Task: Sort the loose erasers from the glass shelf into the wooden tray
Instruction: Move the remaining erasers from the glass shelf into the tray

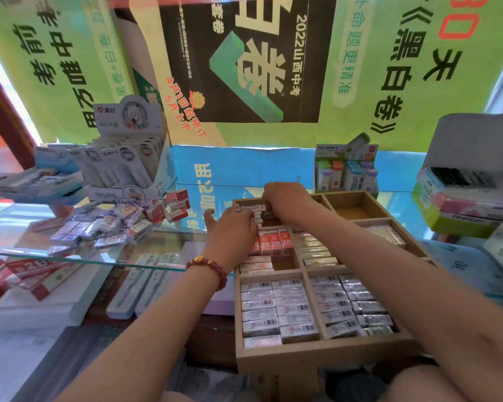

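The tray (325, 348) is pale, matt, unvarnished-looking wood with smooth dividers. The erasers (276, 313) in it wear glossy clear wrap over printed paper sleeves. The shelf (79, 258) is smooth, reflective glass with a greenish edge. The loose pile (119, 224) on it glints likewise. The bracelet (212, 266) has polished reddish beads and one shiny gold-coloured bead.

Loose erasers (122, 224) lie in a jumbled pile on the glass shelf (99, 256), well left of the left hand (233, 227). The wooden tray (311, 351) sits under both hands (near compartments packed with barcoded rows, red 2B ones just below the left hand).
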